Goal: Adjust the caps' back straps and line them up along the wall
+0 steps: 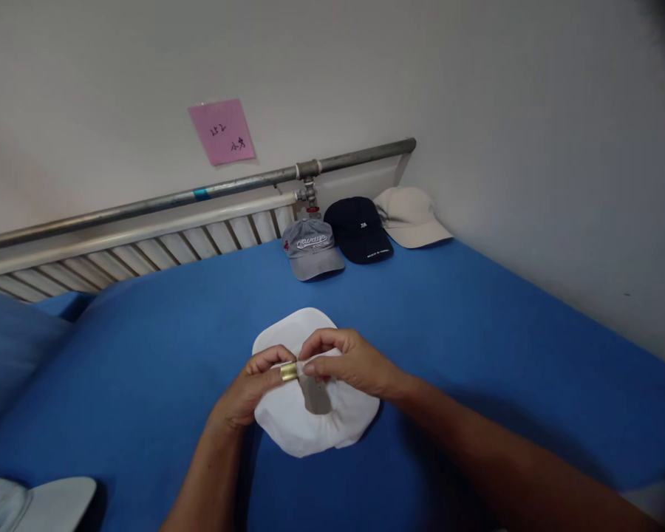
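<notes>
At the bottom left edge of the frame lies part of a pale cap point(38, 502), its brim pointing right, on the blue sheet point(476, 332) that covers the bed. Two bare forearms come up from the bottom edge and meet just below the middle of the frame. The left hand point(249, 388) has its fingers curled in, with thumb and forefinger pinched on a small brass buckle point(289, 371). The right hand point(355, 362) is bent the same way, its fingertips closed on the white cap point(310, 432) at the band just right of the buckle, so the two hands nearly touch. The white cap rests on the sheet beneath both hands, at the centre of the frame, with its rear opening showing as a dark gap under the right hand. A blue pillow point(11, 347) sits at the left edge. Farther up, right of centre, three caps stand in a row against the wall: a grey cap point(312, 251), a navy cap point(360, 229) and a beige cap point(410, 216), each close beside the next. Behind them, a white slatted radiator point(144, 255) runs to the left edge with a grey pipe point(199, 193) above it. A pink note point(222, 131) with handwriting is stuck to the wall in the upper left.
</notes>
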The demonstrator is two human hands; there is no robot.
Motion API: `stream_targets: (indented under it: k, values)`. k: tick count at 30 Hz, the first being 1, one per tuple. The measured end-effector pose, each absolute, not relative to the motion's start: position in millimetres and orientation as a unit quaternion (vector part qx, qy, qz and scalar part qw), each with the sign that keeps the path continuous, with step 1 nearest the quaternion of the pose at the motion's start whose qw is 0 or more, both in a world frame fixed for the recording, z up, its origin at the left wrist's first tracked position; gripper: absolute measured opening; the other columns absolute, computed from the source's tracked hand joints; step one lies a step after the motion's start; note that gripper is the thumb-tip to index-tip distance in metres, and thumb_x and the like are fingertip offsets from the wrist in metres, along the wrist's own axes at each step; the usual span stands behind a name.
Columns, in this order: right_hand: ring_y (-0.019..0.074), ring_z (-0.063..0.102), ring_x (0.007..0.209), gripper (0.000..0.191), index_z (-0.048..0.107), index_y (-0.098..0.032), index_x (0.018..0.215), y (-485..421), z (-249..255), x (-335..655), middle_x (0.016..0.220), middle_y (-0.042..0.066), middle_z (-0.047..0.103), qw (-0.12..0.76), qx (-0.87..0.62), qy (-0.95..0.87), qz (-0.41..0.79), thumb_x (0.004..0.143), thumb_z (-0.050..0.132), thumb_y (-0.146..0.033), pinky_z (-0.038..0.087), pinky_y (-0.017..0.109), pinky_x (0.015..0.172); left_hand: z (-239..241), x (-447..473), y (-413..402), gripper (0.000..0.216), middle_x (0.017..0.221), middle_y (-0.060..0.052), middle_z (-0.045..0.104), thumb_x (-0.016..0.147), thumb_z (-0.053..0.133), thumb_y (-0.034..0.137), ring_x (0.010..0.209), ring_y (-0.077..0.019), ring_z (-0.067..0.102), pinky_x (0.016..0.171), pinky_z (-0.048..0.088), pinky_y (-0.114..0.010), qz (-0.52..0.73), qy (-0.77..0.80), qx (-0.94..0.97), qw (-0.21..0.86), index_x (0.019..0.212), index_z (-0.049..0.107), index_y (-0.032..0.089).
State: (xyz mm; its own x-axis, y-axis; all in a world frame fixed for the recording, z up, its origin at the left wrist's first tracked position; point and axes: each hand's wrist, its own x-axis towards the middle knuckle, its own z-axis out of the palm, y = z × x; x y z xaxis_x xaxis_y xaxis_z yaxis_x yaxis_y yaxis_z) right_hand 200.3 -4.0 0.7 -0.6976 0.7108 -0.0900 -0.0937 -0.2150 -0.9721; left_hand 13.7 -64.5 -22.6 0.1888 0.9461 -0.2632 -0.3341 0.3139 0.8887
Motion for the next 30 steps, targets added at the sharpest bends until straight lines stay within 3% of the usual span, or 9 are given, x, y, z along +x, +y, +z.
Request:
stream_targets:
  k: [11,30]
  values:
    - [0.0065,0.049,0.05,0.01,0.066,-0.017,0.07,-7,-8,192,0.058,-0.005,0.058,0.311,-0.266,-0.484,0.773,0.063,0.073,-0.018,0.036,0.022,0.052,-23,14,-64,0.03,0.058,0.001,0.06,0.063,0.082,0.034,0.047,-0.0067,0.049,0.047,0.035,-0.017,0.476,0.447,0.351,0.671,0.069,0.061,0.013]
    - [0.0063,0.049,0.045,0.013,0.065,-0.016,0.07,0,-24,191,0.052,-0.005,0.059,0.296,-0.231,-0.433,0.819,0.061,0.074,-0.017,0.035,0.02,0.048,-23,15,-65,0.027,0.061,0.0,0.063,0.064,0.082,0.034,0.048,-0.0074,0.052,0.048,0.036,-0.017,0.478,0.434,0.346,0.681,0.072,0.066,0.014]
